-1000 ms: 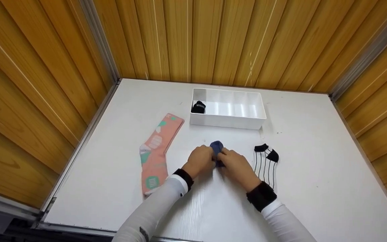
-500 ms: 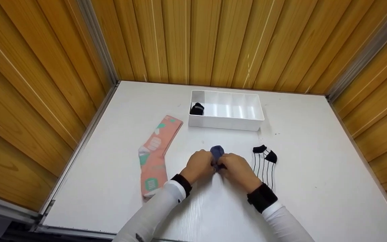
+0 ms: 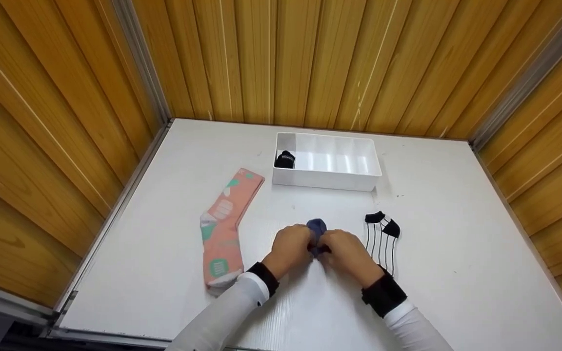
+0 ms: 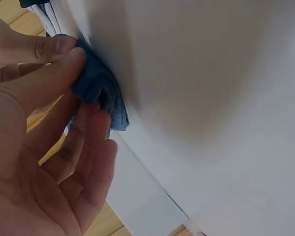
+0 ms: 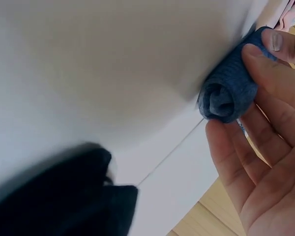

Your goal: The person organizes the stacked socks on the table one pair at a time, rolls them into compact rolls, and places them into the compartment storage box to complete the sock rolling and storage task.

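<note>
A blue sock (image 3: 316,225), partly rolled up, lies on the white table between both hands. My left hand (image 3: 291,246) pinches its left side; in the left wrist view the thumb and fingertips hold the blue roll (image 4: 96,81). From the other side my right hand (image 3: 349,251) grips it too. The right wrist view shows the spiral end of the roll (image 5: 231,83), with the thumb on top and fingertips under its edge. Part of the sock is hidden behind the fingers in the head view.
A long pink sock (image 3: 225,219) lies flat to the left. On the right is a white sock with black stripes (image 3: 382,243), partly behind the right wrist. Farther back stands a white divided box (image 3: 327,179) with a black rolled sock (image 3: 286,160) in its left compartment.
Both hands have drawn slightly nearer to the person with the blue sock, and less of it shows beyond the fingers. The view has shifted slightly. The other socks and the box have stayed put.
</note>
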`<state>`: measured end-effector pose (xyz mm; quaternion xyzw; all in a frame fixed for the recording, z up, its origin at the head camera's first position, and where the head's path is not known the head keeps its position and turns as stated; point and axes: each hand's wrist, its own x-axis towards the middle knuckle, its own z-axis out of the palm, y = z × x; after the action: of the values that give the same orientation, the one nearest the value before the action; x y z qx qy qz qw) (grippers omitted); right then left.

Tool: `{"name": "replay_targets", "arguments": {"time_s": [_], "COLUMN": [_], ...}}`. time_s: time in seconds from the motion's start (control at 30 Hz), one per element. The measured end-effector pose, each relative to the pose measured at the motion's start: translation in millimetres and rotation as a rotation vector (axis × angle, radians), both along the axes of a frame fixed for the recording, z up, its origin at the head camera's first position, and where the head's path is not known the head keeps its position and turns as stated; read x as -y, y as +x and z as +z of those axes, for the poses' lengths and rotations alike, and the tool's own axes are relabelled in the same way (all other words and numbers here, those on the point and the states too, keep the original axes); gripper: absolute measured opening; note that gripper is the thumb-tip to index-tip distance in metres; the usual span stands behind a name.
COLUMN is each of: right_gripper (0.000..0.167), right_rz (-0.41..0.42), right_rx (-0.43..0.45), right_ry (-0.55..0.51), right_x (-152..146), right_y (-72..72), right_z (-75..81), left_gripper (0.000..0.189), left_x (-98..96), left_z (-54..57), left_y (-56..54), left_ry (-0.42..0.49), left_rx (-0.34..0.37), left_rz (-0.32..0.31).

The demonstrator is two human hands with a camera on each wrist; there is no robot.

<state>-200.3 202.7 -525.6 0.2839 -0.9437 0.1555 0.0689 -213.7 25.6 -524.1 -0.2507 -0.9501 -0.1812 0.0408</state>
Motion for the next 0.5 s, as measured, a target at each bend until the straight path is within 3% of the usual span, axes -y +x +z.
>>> {"name": "replay_targets", "arguments": {"time_s": [0.13,0.23,0.33,0.5], "right_gripper": [0.009,0.010,0.014,0.020], "right_rz": [0.016,0.022,0.030,-0.002], "right_rx": [-0.011,-0.021,-0.058,-0.098], "right_ry": [-0.018,-0.018,0.010,0.016], "right_x": [-2,-4,-6,-4], "right_y": [-0.6,-1.1,-0.4,2.3], "right_z": [-0.2,-0.4,-2.2,-5.2], "left_gripper": [0.017,0.018,0.017,0.010], "left_x": [-1.9,-3.7,-3.9,3.2], "left_z": [-3.7,-3.9,-2.6,0.2], "left_y": [1.3,-0.6,-3.1,-8.9], "left_ry": [-0.013,-0.036,-0.033,0.027], "left_rx": [-0.050,-0.037,0.017,0.163], "left_rz": [0.020,0.038,0.038,0.038]}}
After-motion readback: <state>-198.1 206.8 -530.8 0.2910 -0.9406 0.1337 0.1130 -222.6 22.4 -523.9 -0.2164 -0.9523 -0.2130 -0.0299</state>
